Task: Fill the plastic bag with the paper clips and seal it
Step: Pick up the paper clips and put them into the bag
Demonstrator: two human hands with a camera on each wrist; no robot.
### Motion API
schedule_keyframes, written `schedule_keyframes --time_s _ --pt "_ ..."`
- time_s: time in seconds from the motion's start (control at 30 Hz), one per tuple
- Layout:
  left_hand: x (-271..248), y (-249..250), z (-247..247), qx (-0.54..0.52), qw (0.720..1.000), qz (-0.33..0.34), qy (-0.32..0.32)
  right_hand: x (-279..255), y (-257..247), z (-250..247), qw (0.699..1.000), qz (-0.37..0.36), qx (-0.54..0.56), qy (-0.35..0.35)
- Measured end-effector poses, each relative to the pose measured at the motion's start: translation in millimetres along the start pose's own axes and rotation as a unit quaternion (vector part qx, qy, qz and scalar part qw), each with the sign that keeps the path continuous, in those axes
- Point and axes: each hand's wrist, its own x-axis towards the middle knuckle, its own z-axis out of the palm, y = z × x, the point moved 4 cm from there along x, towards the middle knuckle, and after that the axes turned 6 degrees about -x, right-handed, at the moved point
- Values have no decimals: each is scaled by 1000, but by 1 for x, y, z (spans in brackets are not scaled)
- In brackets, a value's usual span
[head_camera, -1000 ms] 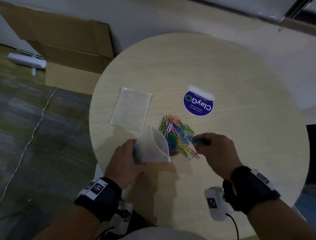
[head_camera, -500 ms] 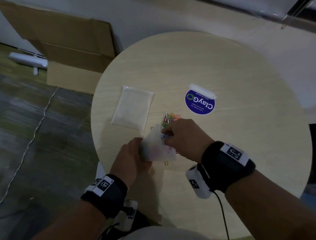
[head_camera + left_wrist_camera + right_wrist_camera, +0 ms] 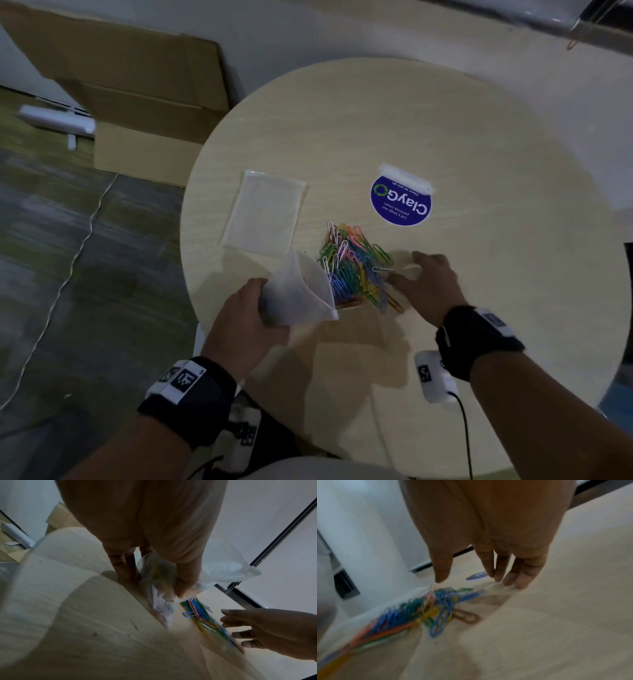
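A heap of coloured paper clips lies near the middle of the round wooden table. My left hand grips a clear plastic bag just left of the heap, its mouth held open towards the clips; a few clips show through its side in the left wrist view. My right hand hovers at the heap's right edge, fingers spread and straight, holding nothing.
A second flat plastic bag lies on the table behind the left hand. A blue round sticker sits beyond the clips. Flattened cardboard leans at the wall on the left, and a cable runs over the floor.
My right hand was over the bag's mouth with clips half a second ago; it has pulled back right and opened beside the heap. The left hand still holds the bag.
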Motion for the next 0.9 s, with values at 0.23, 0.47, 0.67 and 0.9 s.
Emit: schedule_keyframes --time_s 0.23,0.47,0.67,0.9 --pt "-2 6 -1 1 1000 -4 6 -6 -39 35 981 -107 -154 41" --pt "-2 6 -2 0 1000 2 12 -19 -26 38 979 -140 -140 52" --pt "1 6 1 0 1000 1 19 -22 -33 39 975 -156 -152 34" --pt "3 12 6 5 1000 8 8 -15 -32 33 983 -137 -123 -2"
